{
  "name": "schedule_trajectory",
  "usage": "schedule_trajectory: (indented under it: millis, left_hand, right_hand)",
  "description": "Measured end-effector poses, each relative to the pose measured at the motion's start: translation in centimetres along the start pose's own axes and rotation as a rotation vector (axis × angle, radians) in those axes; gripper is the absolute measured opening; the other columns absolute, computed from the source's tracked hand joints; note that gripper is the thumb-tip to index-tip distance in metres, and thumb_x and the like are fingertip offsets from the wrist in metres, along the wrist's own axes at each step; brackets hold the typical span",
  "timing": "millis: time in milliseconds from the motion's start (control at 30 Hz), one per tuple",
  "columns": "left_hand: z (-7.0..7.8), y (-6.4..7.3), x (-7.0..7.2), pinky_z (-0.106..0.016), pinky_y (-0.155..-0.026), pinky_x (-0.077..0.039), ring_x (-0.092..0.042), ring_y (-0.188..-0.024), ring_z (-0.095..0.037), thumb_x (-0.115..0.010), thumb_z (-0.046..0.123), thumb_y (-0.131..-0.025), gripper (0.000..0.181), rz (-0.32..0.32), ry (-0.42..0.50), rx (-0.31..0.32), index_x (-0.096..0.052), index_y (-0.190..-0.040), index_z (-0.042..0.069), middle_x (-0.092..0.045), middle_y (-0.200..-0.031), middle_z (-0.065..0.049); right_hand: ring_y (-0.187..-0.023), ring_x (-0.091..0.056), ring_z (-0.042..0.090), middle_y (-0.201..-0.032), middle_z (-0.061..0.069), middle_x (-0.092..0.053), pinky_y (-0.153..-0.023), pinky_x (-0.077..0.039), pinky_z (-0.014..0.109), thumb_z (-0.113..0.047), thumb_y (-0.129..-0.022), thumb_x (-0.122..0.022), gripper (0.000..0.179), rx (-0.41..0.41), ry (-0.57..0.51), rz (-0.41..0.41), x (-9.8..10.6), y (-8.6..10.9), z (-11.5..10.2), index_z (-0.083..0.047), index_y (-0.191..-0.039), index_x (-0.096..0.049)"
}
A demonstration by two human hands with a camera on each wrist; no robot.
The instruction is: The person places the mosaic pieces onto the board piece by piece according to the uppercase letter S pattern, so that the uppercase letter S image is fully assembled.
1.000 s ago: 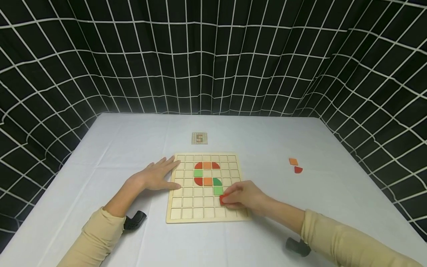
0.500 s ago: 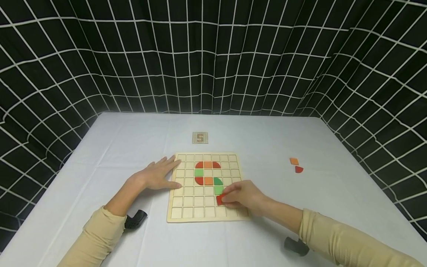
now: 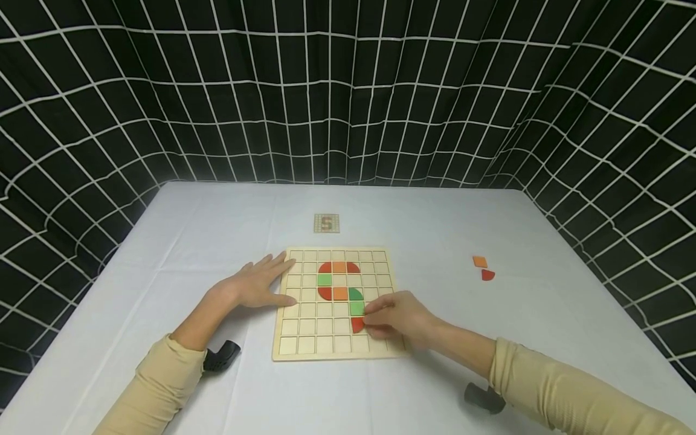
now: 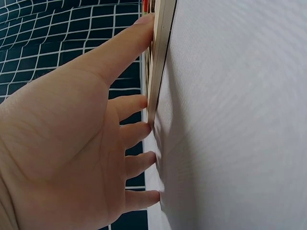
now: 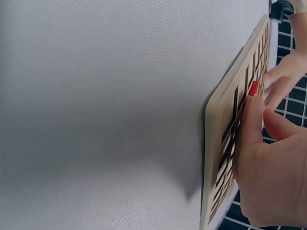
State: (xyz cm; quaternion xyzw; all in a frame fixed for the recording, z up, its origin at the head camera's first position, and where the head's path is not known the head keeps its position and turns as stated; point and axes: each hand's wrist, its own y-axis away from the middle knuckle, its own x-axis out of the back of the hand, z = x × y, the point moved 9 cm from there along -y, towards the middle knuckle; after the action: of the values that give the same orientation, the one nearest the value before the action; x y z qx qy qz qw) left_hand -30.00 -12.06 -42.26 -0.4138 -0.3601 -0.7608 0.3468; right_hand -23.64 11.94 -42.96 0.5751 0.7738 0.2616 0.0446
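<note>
A wooden grid board lies on the white table, with red, orange and green tiles in several of its cells. The lowest is a red quarter-circle tile, lying in a cell just below a light green square tile. My right hand is beside it, fingertips right at its right edge, the rest of the fingers bent over the board. In the right wrist view the red tile shows at a fingertip. My left hand lies spread at the board's left edge, thumb and fingertips on the rim.
An orange square tile and another red quarter-circle tile lie to the right. Behind the board is a small card with an S pattern on a grid. Black curtains with white grid lines surround the table.
The red quarter-circle tile, earlier pinched and tilted in my right hand, now lies squared up in its cell. My right fingers have slid slightly off it to the right; my left hand stays put.
</note>
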Motion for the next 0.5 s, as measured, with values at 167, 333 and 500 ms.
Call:
schedule_trajectory:
  millis: [167, 333, 500]
  left_hand:
    - [0.04, 0.03, 0.10, -0.064, -0.108, -0.009, -0.009, -0.141, -0.042, -0.060, 0.056, -0.086, 0.090, 0.001, 0.005, -0.001, -0.023, -0.152, 0.007, -0.011, -0.157, -0.018]
    - [0.04, 0.10, 0.09, -0.065, -0.108, -0.009, -0.009, -0.141, -0.042, -0.060, 0.056, -0.086, 0.090, 0.001, 0.003, -0.002, -0.023, -0.152, 0.007, -0.011, -0.157, -0.018]
    - [0.05, 0.09, 0.06, -0.065, -0.108, -0.009, -0.010, -0.141, -0.042, -0.060, 0.056, -0.086, 0.090, 0.000, 0.001, -0.003, -0.023, -0.152, 0.007, -0.012, -0.157, -0.018]
  right_hand:
    - [-0.067, -0.065, 0.015, -0.086, 0.010, -0.069, -0.065, -0.056, 0.027, -0.002, -0.086, -0.068, 0.018, 0.003, 0.009, -0.012, -0.02, 0.05, -0.15, 0.005, -0.102, -0.067]
    - [-0.069, -0.065, 0.016, -0.088, 0.010, -0.068, -0.069, -0.057, 0.029, -0.004, -0.088, -0.065, 0.017, 0.010, -0.017, -0.051, -0.38, 0.09, -0.15, 0.005, -0.102, -0.067]
    - [-0.067, -0.065, 0.017, -0.087, 0.012, -0.068, -0.067, -0.057, 0.030, -0.006, -0.090, -0.064, 0.016, 0.010, -0.048, -0.070, -0.46, 0.00, 0.01, 0.005, -0.102, -0.066]
